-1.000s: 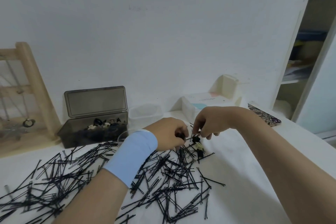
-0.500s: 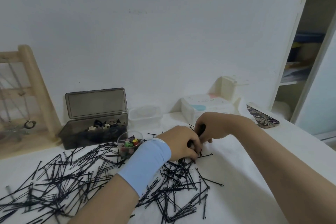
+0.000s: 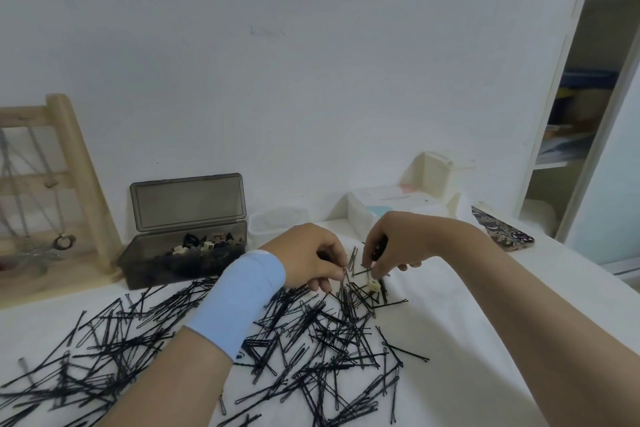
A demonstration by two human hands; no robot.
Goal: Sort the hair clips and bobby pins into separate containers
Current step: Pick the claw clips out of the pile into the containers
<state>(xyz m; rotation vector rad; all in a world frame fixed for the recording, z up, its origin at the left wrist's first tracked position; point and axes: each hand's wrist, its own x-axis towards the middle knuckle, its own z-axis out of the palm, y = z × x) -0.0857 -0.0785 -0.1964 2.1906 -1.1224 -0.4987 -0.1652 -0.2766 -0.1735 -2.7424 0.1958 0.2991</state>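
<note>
While the left hand keeps its fingertips curled together, they pinch the upper end of one thin black pin standing up out of the bobby pins. The right hand, just beside it, has thumb and forefinger closed on another pin, and something dark that I cannot identify is tucked under its curled fingers. Right below both hands a small cream hair clip lies tangled in the pile, to the right of the grey box and nearer the person.

I judge the pins to be light, springy wire, slick and apt to interlock. One lifted by its looped end should drag fewer neighbours than one taken mid-length. The clip looks like rigid plastic, light, and best pinched across its body and shaken free.

More clips sit inside the grey box, whose lid stands open, and a clear tub stands just beside its right end. The pile spreads over the white table in front of the box and to its right.
</note>
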